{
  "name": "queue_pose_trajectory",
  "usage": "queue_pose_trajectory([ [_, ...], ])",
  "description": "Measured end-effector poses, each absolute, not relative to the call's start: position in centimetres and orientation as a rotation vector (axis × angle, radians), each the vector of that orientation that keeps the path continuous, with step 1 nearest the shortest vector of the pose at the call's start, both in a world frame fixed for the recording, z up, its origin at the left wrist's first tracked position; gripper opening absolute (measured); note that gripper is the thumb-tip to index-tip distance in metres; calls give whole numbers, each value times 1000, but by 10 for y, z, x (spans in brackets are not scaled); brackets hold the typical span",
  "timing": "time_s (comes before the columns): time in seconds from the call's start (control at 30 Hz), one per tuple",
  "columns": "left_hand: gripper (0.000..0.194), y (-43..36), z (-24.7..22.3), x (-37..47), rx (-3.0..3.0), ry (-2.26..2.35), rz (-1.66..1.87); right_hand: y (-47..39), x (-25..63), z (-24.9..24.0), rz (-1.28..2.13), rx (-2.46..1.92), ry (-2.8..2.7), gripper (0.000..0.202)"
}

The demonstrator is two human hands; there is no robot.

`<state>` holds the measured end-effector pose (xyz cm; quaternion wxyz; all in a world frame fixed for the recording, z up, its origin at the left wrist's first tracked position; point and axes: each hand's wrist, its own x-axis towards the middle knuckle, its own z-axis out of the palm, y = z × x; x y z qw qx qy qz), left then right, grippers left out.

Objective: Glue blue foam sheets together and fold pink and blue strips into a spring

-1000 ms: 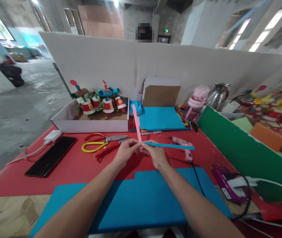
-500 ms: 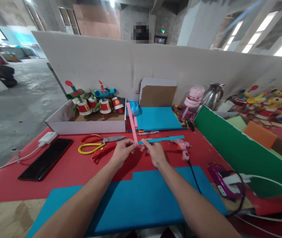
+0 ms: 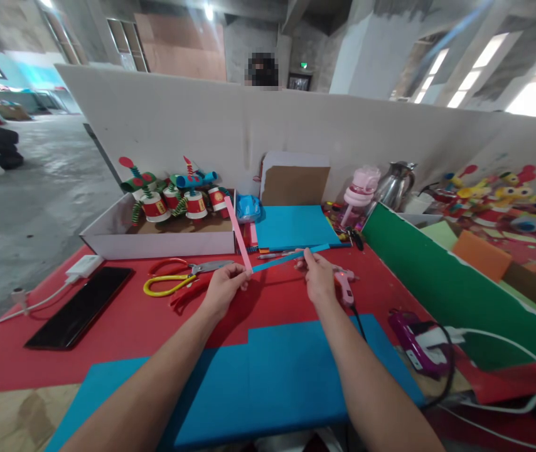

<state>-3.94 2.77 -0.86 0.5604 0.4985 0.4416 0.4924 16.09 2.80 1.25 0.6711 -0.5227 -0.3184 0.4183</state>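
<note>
My left hand (image 3: pixel 225 285) pinches the corner where a pink paper strip (image 3: pixel 238 235) and a blue paper strip (image 3: pixel 277 260) meet. From there the pink strip rises up and leftward, while the blue one runs right. My right hand (image 3: pixel 317 273) grips the blue strip between thumb and fingers near its far end. A pink glue gun (image 3: pixel 344 285) lies just right of my right hand, partly hidden by it. Scissors with red and yellow handles (image 3: pixel 169 285) rest left of my left hand.
Behind are a white box (image 3: pixel 164 245) of paper-cup figures, blue sheets (image 3: pixel 296 227) and a pink bottle (image 3: pixel 359 198). A phone (image 3: pixel 80 307) lies left; a purple power strip (image 3: pixel 418 345) sits right, beside a green board (image 3: pixel 437 282). A person's head shows beyond the partition (image 3: pixel 178 119).
My right hand has slid right along the blue strip, away from my left hand. The blue strip now slants upward to the right. My left hand still holds the joined ends.
</note>
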Motion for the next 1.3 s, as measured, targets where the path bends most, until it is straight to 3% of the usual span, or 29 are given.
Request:
queue_pose_trajectory([
  [0.4,26,27,-9,-38,1160,1027,1160,20,138,7,1053,-1273,-972,40],
  [0.77,25,27,-7,-40,1081,963,1165,32,179,14,730,-1018,-605,32],
  [0.87,27,26,-3,-39,932,890,1137,31,170,11,800,-957,-574,24],
  [1.03,30,25,-2,-37,833,841,1097,19,130,2,1261,-1094,-1055,20],
  [1.3,27,24,-2,-36,972,888,1087,9,111,-3,1090,-1240,-1583,13],
])
